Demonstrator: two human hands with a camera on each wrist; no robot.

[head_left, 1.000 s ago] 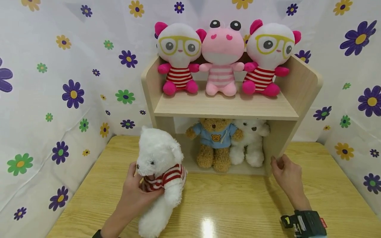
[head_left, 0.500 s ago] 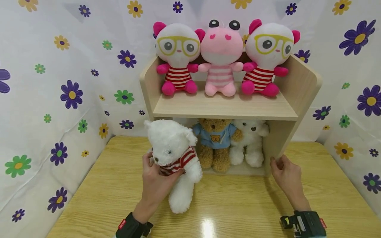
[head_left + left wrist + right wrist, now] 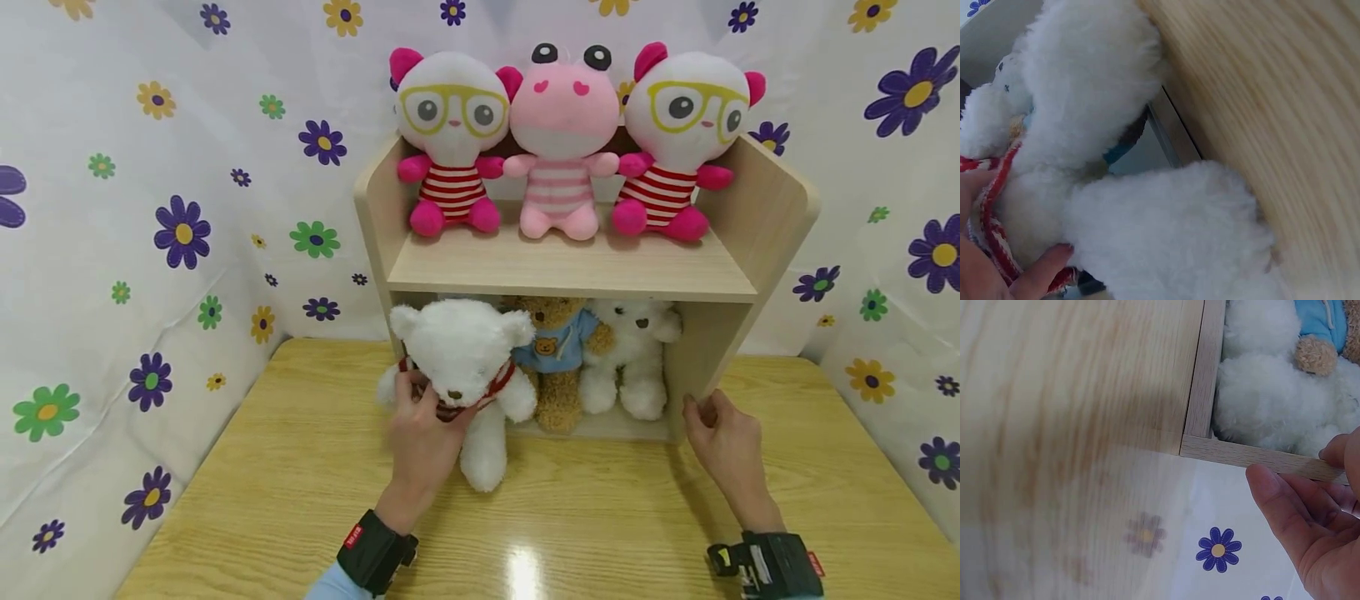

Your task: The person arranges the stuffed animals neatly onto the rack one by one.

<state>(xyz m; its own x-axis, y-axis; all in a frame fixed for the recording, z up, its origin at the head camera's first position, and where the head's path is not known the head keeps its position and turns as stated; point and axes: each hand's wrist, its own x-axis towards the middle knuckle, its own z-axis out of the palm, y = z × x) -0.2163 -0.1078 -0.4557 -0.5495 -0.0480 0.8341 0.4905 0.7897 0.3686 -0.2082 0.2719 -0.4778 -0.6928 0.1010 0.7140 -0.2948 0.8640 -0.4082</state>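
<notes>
My left hand (image 3: 424,437) grips a white teddy bear (image 3: 459,346) in a red-and-white striped shirt by its middle. The bear faces me at the left front of the shelf unit's (image 3: 570,273) lower compartment, its legs hanging forward. In the left wrist view its fluffy leg (image 3: 1172,231) stands close over the wooden table, with my thumb (image 3: 1044,269) pressed at the shirt's hem. My right hand (image 3: 726,437) pinches the front edge of the unit's right side panel (image 3: 1241,453) low down. Beside the held bear stand a brown teddy bear (image 3: 558,354) in blue, partly covered by it, and another white teddy bear (image 3: 628,362).
On the upper shelf sit two pandas in yellow glasses, a left panda (image 3: 453,112) and a right panda (image 3: 686,117), with a pink plush toy (image 3: 562,125) between them. The wooden table (image 3: 600,517) meets a flower-printed backdrop (image 3: 240,100) behind and at both sides.
My left hand has carried the white teddy bear right and toward the shelf unit, turning it upright to face me. It now covers part of the brown bear. My right hand keeps its place.
</notes>
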